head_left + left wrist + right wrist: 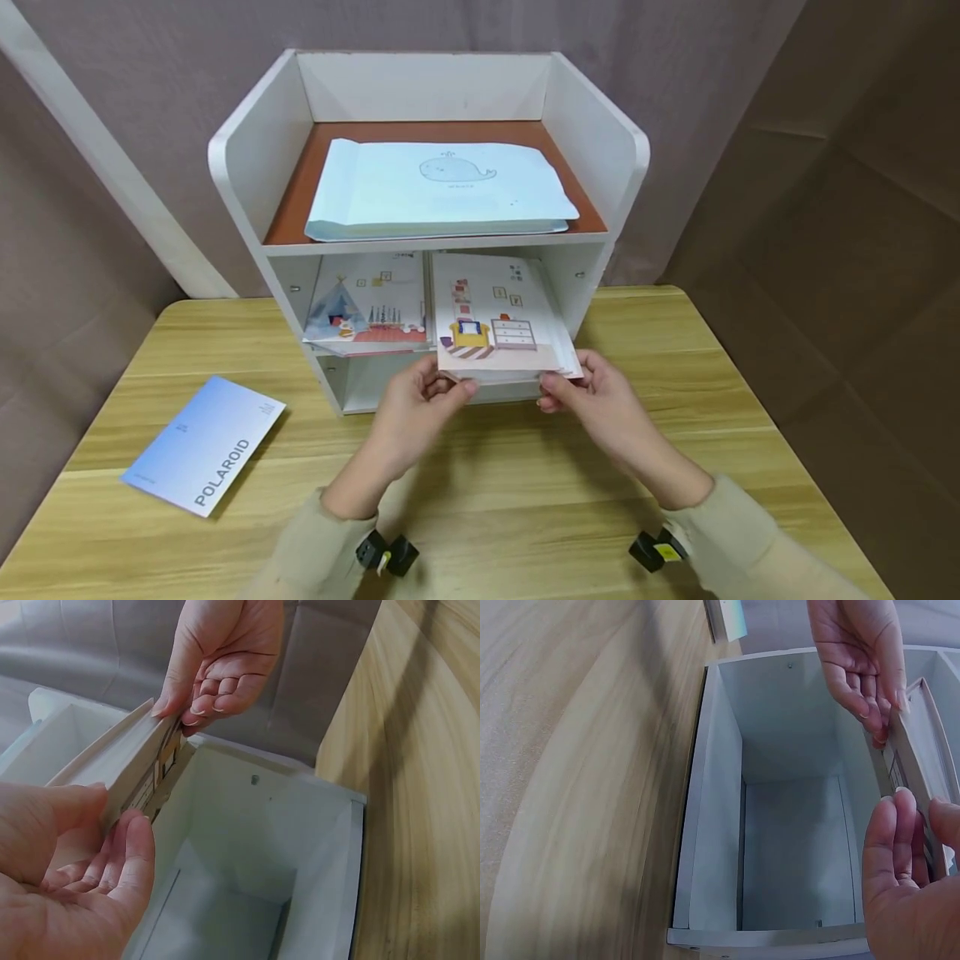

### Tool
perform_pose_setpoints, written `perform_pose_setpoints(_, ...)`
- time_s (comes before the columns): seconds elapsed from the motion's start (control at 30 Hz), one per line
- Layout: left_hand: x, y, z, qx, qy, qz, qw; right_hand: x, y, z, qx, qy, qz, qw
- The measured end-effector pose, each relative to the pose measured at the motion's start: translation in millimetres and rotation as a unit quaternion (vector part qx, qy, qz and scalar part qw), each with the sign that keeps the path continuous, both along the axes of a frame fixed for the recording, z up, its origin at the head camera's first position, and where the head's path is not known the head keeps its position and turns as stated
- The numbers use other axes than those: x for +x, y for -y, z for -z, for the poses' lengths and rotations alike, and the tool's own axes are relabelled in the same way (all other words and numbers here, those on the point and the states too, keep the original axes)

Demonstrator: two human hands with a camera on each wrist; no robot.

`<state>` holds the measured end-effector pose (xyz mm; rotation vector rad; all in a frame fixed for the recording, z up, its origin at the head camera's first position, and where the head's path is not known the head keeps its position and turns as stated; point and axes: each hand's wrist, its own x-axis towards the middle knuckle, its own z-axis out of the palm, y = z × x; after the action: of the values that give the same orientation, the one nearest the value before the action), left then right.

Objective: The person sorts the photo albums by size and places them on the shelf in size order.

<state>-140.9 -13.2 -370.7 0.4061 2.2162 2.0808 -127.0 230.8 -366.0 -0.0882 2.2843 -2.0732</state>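
Note:
Both hands hold a small stack of illustrated booklets by its front edge, in the right half of the shelf unit's middle level. The top cover shows a yellow armchair and a white chest of drawers. My left hand pinches the front left corner, thumb on top and fingers beneath. At the front right corner my right hand pinches in the same way. The stack's front end juts out past the shelf edge. Beside it lies another booklet with a blue tent on its cover. The wrist views show the stack's layered edge.
The white shelf unit stands at the back of the wooden table. A whale-printed pale blue packet lies on its brown top level. Below the booklets is an open compartment. A blue POLAROID booklet rests at the left.

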Motion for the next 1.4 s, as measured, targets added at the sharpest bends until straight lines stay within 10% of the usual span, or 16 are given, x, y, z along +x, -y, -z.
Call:
perform_pose_setpoints(0.5,-13.3,-6.0,10.4,0.081,0.064,0.020,0.9945,-11.1,6,2.7,-0.016,-0.008,0.023,0.9996)
perform_pose_setpoints(1.4,-27.0,-22.0,23.0,0.078,0.051,-0.105,0.9900,-26.1,17,6.3,-0.008,-0.024,0.107,0.9939)
